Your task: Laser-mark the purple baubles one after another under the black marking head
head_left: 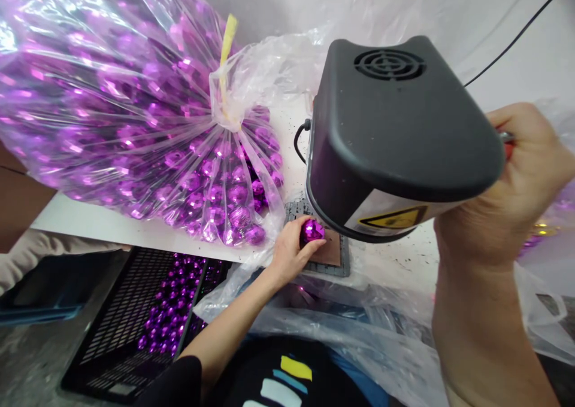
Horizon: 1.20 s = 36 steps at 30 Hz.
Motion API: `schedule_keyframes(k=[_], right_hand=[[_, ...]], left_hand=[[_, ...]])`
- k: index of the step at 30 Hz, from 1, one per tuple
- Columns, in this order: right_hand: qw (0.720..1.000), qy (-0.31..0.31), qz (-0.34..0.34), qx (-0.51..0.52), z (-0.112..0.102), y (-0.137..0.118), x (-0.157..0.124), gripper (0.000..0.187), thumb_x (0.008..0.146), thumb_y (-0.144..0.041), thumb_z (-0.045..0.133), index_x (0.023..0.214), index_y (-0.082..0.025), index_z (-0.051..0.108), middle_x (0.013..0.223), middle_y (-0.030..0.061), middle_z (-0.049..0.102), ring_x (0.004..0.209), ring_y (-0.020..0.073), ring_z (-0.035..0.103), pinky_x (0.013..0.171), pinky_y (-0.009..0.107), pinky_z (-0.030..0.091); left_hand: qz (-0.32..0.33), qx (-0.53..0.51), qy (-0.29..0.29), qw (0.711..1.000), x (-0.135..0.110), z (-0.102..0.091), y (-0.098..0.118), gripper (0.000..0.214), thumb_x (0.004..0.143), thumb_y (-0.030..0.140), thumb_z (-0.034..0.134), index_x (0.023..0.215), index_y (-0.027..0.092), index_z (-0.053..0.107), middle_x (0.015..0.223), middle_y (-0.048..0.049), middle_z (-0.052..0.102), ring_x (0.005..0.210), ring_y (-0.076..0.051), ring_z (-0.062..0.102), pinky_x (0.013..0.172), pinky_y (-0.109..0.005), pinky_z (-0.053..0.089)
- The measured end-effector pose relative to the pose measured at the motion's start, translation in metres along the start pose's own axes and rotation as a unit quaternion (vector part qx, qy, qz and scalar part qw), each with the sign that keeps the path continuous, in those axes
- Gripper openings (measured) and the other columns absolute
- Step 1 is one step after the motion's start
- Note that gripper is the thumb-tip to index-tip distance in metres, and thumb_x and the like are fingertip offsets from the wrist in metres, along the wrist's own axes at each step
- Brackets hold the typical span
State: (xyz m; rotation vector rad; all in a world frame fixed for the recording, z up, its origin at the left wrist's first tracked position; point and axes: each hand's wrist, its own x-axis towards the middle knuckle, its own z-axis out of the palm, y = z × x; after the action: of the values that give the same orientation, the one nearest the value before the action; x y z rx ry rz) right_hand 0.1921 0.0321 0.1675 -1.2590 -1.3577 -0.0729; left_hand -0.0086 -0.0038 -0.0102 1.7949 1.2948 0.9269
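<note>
My left hand (291,245) pinches a shiny purple faceted ball (313,231) between thumb and fingers. It holds the ball over a brown pad (329,250) on a dark base plate (344,260), beside the lower edge of a black machine (404,131). Up at the machine's right side, my right hand (525,173) is closed round a lever (507,137). Only a bit of metal and red of that lever shows; the rest is hidden by the fingers and the housing. A yellow warning label (395,217) is on the machine's front.
A large clear plastic bag (135,114) full of purple balls, tied with a yellow strip (228,39), covers the left of the white table (90,221). Below stands a black crate (112,311) with purple balls. Loose plastic film (359,329) hangs along the front edge. Another person's sleeve (27,257) shows at left.
</note>
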Motion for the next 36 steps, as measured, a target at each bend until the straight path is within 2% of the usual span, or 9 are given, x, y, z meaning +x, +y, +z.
schedule_keyframes(k=[5, 9, 13, 16, 20, 23, 27, 32, 36], right_hand=[[1.000, -0.005, 0.000, -0.010, -0.001, -0.001, 0.001, 0.040, 0.090, -0.044, 0.058, 0.075, -0.007, 0.055, 0.067, 0.0004, 0.043, 0.070, 0.0002, 0.036, 0.063, 0.019, 0.025], [1.000, -0.013, 0.009, -0.013, -0.001, -0.004, 0.001, 0.043, 0.091, -0.048, 0.055, 0.075, -0.007, 0.053, 0.067, 0.0000, 0.040, 0.070, 0.0003, 0.034, 0.063, 0.020, 0.022], [1.000, -0.009, 0.000, -0.015, -0.001, -0.005, 0.002, 0.044, 0.091, -0.049, 0.052, 0.074, -0.009, 0.052, 0.065, -0.0006, 0.038, 0.070, 0.0006, 0.034, 0.064, 0.022, 0.022], [1.000, -0.012, -0.009, -0.011, -0.001, -0.006, 0.002, 0.042, 0.092, -0.048, 0.051, 0.076, -0.009, 0.052, 0.065, -0.0012, 0.037, 0.068, -0.0002, 0.034, 0.064, 0.023, 0.022], [1.000, -0.016, 0.018, -0.010, -0.002, -0.010, 0.003, 0.039, 0.091, -0.044, 0.052, 0.074, -0.010, 0.051, 0.065, -0.0021, 0.037, 0.071, -0.0003, 0.036, 0.065, 0.025, 0.022], [0.999, -0.013, 0.026, -0.021, -0.001, -0.012, 0.003, 0.036, 0.090, -0.042, 0.053, 0.074, -0.010, 0.052, 0.064, -0.0028, 0.036, 0.073, -0.0003, 0.037, 0.067, 0.026, 0.022], [0.999, -0.015, 0.030, -0.014, 0.000, -0.012, 0.003, 0.033, 0.091, -0.038, 0.053, 0.076, -0.009, 0.052, 0.064, -0.0038, 0.036, 0.071, -0.0020, 0.034, 0.067, 0.026, 0.021], [0.999, -0.024, 0.016, -0.014, -0.004, -0.009, 0.001, 0.036, 0.092, -0.042, 0.052, 0.079, -0.008, 0.053, 0.068, -0.0024, 0.040, 0.072, -0.0013, 0.036, 0.066, 0.023, 0.023], [0.999, -0.041, -0.003, -0.011, -0.007, -0.006, -0.001, 0.035, 0.094, -0.039, 0.052, 0.080, -0.007, 0.054, 0.070, -0.0018, 0.042, 0.073, -0.0028, 0.037, 0.065, 0.017, 0.026]], left_hand=[[0.069, 0.070, 0.025, 0.995, -0.001, 0.010, 0.001, 0.037, 0.089, 0.045, 0.068, 0.116, 0.020, 0.065, 0.124, -0.0138, 0.066, 0.114, -0.030, 0.060, 0.101, -0.047, 0.048], [0.061, 0.092, 0.039, 0.993, -0.002, 0.016, 0.001, 0.040, 0.089, 0.043, 0.067, 0.122, 0.020, 0.063, 0.127, -0.0139, 0.063, 0.119, -0.031, 0.057, 0.102, -0.048, 0.047], [0.048, 0.085, 0.018, 0.995, 0.001, 0.018, 0.003, 0.045, 0.086, 0.047, 0.069, 0.122, 0.021, 0.061, 0.125, -0.0132, 0.064, 0.120, -0.032, 0.057, 0.107, -0.052, 0.044], [0.031, 0.070, 0.018, 0.997, 0.007, 0.016, 0.001, 0.049, 0.083, 0.054, 0.071, 0.119, 0.022, 0.062, 0.118, -0.0112, 0.067, 0.118, -0.032, 0.059, 0.114, -0.056, 0.037], [0.017, 0.063, 0.015, 0.998, 0.010, 0.008, -0.006, 0.047, 0.085, 0.057, 0.068, 0.119, 0.025, 0.062, 0.110, -0.0092, 0.069, 0.111, -0.030, 0.062, 0.119, -0.058, 0.030], [0.023, 0.074, 0.012, 0.997, 0.007, 0.005, -0.007, 0.048, 0.084, 0.057, 0.069, 0.119, 0.025, 0.062, 0.108, -0.0077, 0.069, 0.111, -0.029, 0.060, 0.121, -0.059, 0.026], [0.038, 0.082, 0.018, 0.996, 0.002, 0.010, -0.004, 0.049, 0.083, 0.053, 0.072, 0.120, 0.023, 0.061, 0.113, -0.0086, 0.068, 0.118, -0.030, 0.057, 0.124, -0.059, 0.020], [0.048, 0.080, -0.033, 0.995, 0.003, 0.016, 0.000, 0.037, 0.092, 0.047, 0.061, 0.119, 0.023, 0.061, 0.126, -0.0118, 0.065, 0.129, -0.031, 0.053, 0.121, -0.058, 0.027], [0.048, 0.076, -0.034, 0.995, 0.003, 0.016, -0.003, 0.037, 0.093, 0.046, 0.058, 0.122, 0.022, 0.060, 0.128, -0.0128, 0.064, 0.131, -0.031, 0.052, 0.119, -0.058, 0.032]])
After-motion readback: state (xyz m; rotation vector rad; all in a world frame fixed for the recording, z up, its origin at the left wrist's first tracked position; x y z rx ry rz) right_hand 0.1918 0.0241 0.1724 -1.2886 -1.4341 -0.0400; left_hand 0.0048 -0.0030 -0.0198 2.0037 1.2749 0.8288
